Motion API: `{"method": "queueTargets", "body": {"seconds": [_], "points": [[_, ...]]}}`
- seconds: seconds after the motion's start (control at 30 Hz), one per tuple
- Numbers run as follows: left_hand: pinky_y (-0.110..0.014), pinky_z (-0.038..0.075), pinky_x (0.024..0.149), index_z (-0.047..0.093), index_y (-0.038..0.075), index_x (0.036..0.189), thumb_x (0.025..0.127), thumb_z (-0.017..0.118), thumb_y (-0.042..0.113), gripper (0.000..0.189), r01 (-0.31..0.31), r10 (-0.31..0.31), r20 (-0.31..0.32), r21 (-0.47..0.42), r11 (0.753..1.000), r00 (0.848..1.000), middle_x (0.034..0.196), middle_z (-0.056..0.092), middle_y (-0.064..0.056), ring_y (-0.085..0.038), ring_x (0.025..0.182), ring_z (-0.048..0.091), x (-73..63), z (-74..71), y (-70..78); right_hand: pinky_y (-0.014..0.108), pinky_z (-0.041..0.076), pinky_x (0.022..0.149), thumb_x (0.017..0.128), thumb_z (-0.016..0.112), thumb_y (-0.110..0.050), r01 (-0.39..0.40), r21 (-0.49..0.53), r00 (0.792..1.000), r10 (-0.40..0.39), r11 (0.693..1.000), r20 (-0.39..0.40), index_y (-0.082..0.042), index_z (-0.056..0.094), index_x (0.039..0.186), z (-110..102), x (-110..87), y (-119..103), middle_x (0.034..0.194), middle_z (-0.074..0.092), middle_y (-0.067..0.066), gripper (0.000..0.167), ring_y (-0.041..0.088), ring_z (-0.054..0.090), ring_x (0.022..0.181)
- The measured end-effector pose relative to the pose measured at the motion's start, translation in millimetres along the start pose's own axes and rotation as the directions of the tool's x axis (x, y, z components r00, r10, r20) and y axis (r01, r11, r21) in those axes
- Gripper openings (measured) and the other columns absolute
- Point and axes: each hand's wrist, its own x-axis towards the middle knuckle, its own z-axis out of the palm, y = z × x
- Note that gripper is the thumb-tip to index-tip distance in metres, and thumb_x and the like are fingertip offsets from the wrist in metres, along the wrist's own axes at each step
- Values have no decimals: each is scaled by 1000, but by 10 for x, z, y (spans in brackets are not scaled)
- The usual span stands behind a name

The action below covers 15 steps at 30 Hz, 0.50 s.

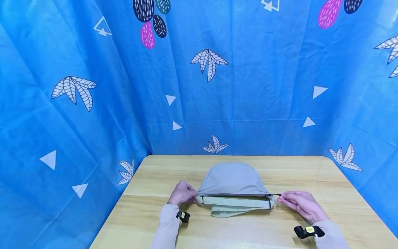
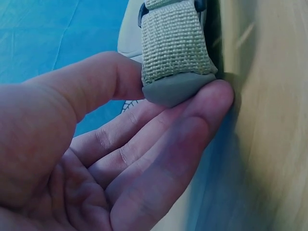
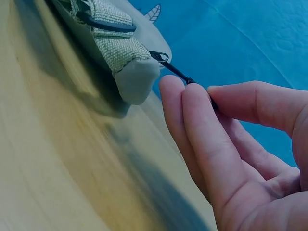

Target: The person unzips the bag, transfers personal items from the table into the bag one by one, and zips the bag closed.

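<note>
A light grey half-moon waist bag (image 1: 233, 180) lies on the table, its zipper edge toward me and its pale green webbing strap (image 1: 230, 209) along the near side. At the bag's left end, my left hand (image 1: 182, 193) pinches the grey end tab (image 2: 179, 90) where the strap is sewn on, with thumb and fingertips on either side. My right hand (image 1: 300, 204) is off the right end, thumb and fingers pinching the black zipper pull (image 3: 178, 73). The pull's cord stretches taut from the zipper slider. A black strap buckle (image 3: 108, 25) shows near that end.
The wooden table (image 1: 149, 228) runs under the bag and both hands. Blue patterned cloth (image 1: 261, 86) hangs behind the table and along its left and right sides. A small black camera is strapped to each wrist.
</note>
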Motion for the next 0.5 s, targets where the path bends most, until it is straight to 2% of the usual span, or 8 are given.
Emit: {"method": "queueTargets", "body": {"seconds": [0.17,0.33,0.43,0.5], "points": [[-32,66,64,77,-10,93,83,72,-3,13,5,-5,23,-13,1000,1000,80,78,-19,-18,60,73,14,-6,14,28,58,102,104,48,6,-12,-59,1000,11,998,-23,1,74,108,-26,-16,5,112,77,14,27,20,76,109],[-33,66,67,76,-8,94,84,73,-1,13,21,-21,55,-2,1000,998,81,78,-16,-20,64,75,-7,-43,22,29,57,102,105,50,3,-28,-112,999,31,993,22,0,74,111,-53,-15,14,113,78,12,25,19,75,110],[-33,66,69,76,-7,95,85,73,2,14,8,-10,85,20,1000,996,82,78,-15,-22,67,76,-24,-83,21,29,58,102,105,50,3,-22,-131,999,27,991,31,-1,74,112,-87,-12,9,113,78,11,25,19,75,110],[-33,66,68,76,-6,96,87,73,6,15,-13,8,93,55,998,996,84,78,-14,-23,70,76,-38,-132,22,28,58,102,104,51,4,-13,-147,1000,14,989,10,-2,74,111,-109,-21,-5,112,78,10,25,18,76,109]]}}
